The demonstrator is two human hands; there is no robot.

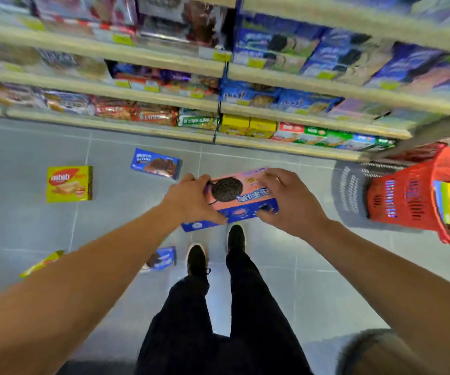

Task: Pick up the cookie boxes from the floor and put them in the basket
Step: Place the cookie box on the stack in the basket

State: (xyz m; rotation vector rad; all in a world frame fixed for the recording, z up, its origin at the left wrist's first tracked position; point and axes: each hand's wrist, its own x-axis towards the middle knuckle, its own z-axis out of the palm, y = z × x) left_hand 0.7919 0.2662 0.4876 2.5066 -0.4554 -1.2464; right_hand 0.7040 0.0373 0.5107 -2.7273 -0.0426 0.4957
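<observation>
Grey tiled floor (313,280) beneath stocked cream shelves (164,94)

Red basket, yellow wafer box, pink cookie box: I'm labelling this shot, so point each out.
Red basket (407,196), head view, its mesh side wall.
Yellow wafer box (69,183), head view, its front face.
Pink cookie box (241,194), head view, its top face.

Red plastic basket (407,196), glossy tiles (29,226)

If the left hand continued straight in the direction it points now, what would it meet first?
The left hand points up and rightward, and it already grips the pink cookie box it shares with the right hand. Beyond the box, that line seems to lead toward the bottom shelf, though depth is unclear.
</observation>
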